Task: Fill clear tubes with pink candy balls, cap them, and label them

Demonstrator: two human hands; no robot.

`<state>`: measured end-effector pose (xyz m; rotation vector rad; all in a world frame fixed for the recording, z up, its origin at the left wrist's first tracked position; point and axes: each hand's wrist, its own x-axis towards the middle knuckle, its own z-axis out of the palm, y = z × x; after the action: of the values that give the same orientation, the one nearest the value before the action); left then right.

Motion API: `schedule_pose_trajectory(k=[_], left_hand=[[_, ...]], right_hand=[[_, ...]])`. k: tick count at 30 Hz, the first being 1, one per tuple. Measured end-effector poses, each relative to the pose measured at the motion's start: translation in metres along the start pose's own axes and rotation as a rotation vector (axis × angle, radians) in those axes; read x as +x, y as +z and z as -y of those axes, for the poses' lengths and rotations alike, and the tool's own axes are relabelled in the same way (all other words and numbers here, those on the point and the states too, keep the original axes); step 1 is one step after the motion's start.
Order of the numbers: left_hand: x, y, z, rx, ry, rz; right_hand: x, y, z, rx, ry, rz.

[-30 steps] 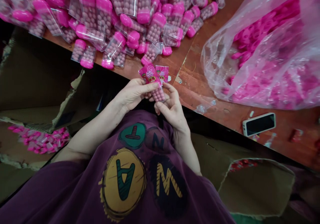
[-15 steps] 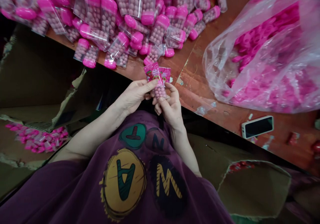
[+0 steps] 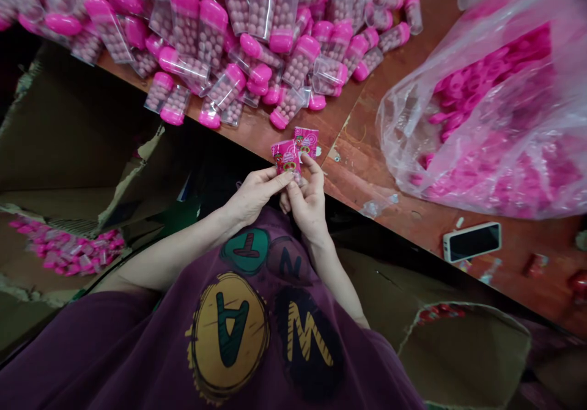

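My left hand (image 3: 257, 195) pinches the lower edge of a pink printed packet (image 3: 285, 156) between thumb and fingers. My right hand (image 3: 312, 201) is closed beside it, its thumb nearly meeting the left thumb and its index finger raised. Between the thumbs a bit of a small clear candy container shows; the fingers hide the rest. A second pink printed packet (image 3: 307, 140) is just behind the first, near the raised right finger; whether a finger touches it I cannot tell. Several pink-capped candy containers (image 3: 229, 86) filled with pale pink balls lie heaped beyond my hands.
A clear plastic bag (image 3: 403, 153) of pink plastic parts sits on the right of the wooden table (image 3: 358, 172), with a phone (image 3: 472, 242) in front of it. Below the edge, a cardboard box (image 3: 59, 153) stands left, above a pile of pink-capped containers (image 3: 77, 252). Another cardboard box (image 3: 463, 355) is at right.
The candy container, plainly visible between my hands before, is now mostly covered. The front packet has moved down toward my thumbs and apart from the other one. The view has shifted slightly.
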<state>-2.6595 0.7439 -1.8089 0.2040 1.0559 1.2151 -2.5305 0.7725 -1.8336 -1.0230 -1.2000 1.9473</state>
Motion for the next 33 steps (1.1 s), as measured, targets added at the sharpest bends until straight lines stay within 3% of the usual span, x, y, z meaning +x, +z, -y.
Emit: schedule_pose_trajectory(k=[8,14,17,20,22,24,26,30,33], left_hand=[[-0.005,-0.024,-0.002,0.047,-0.020,0.037],[-0.011,-0.043,-0.010,0.027,-0.078,-0.049],[-0.021,-0.060,-0.024,-0.018,0.033,-0.217],[-0.035,-0.090,-0.046,-0.158,0.320,-0.497],[-0.041,-0.111,-0.058,-0.228,0.468,-0.713],[-0.039,-0.123,-0.063,-0.216,0.500,-0.870],[-0.028,-0.121,-0.062,-0.165,0.438,-0.869],[0.013,-0.095,-0.057,-0.099,0.372,-0.693],[0.038,-0.085,-0.058,-0.034,0.397,-0.715]], right_hand=[[0.012,-0.003,-0.016,0.031,0.022,0.161],[0.024,0.020,-0.027,0.045,0.105,0.221],[0.032,0.034,-0.023,-0.075,0.109,0.260],[0.048,0.040,-0.008,-0.339,-0.035,0.295],[0.063,0.041,0.006,-0.535,-0.173,0.230],[0.081,0.045,0.017,-0.691,-0.306,0.141],[0.098,0.053,0.023,-0.812,-0.400,0.111],[0.114,0.076,0.023,-0.994,-0.432,0.169],[0.115,0.087,0.020,-1.127,-0.428,0.203]])
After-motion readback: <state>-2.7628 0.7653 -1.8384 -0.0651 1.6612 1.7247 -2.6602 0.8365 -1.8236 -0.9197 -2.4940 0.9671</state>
